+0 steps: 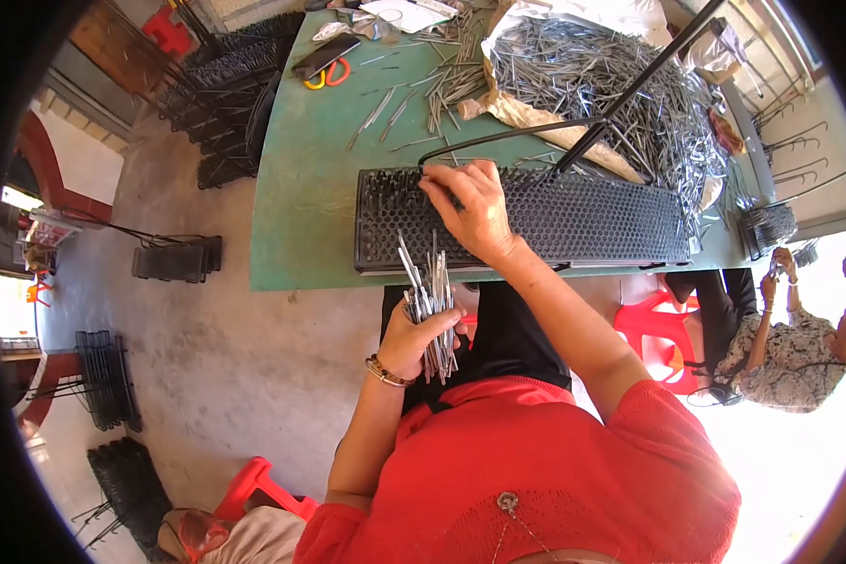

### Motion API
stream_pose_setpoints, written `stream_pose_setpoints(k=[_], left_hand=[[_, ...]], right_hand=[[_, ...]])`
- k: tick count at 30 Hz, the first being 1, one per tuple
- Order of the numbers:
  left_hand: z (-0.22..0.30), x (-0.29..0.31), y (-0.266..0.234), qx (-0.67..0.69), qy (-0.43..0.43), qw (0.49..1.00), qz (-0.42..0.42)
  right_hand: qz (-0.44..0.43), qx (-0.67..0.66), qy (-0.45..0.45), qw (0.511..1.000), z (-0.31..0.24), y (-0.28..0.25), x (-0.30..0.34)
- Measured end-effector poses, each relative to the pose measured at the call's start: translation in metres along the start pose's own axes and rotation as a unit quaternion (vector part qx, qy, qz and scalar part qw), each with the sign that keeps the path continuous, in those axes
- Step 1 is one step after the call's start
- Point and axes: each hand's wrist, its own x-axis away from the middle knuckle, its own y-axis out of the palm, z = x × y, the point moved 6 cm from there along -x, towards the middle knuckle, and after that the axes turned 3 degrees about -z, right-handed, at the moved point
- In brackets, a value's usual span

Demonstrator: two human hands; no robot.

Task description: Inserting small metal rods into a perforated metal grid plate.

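Observation:
My left hand [414, 340] is closed around a bundle of thin metal rods [430, 289], dark and silvery, their tips pointing up toward the table edge. Over the left part of a long black rack [597, 221] full of small round holes is my right hand [477, 211]. Its thumb and fingers are pinched together close to the rack's far edge; what they hold, if anything, is hidden. Several dark rods stand in the holes at the rack's left end. A black metal frame [526, 129] rises from the rack's far side.
Behind the rack, a large heap of metal rods [592, 70] lies on torn paper, with loose rods [456, 80] spread beside it. Scissors [329, 75] and a phone [325, 56] lie on the green table [301, 207]. A co-worker [790, 348] sits at right near red stools [653, 334].

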Motion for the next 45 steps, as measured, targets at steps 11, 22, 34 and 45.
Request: stream_pose_setpoints(k=[11, 22, 34, 45], left_hand=[[0.014, 0.003, 0.0, 0.009, 0.055, 0.998, -0.002], [0.012, -0.003, 0.008, -0.045, 0.043, 0.998, -0.023], [0.003, -0.007, 0.005, -0.017, 0.036, 0.999, -0.015], [-0.006, -0.006, 0.003, 0.003, 0.022, 1.0, -0.01]], right_hand=[[-0.117, -0.198, 0.166, 0.959, -0.01, -0.015, 0.01], [-0.289, -0.364, 0.406, 0.787, 0.015, 0.001, 0.033], [-0.086, -0.232, 0.313, 0.917, 0.032, -0.025, -0.009], [-0.093, -0.166, 0.245, 0.951, 0.025, -0.015, 0.0]])
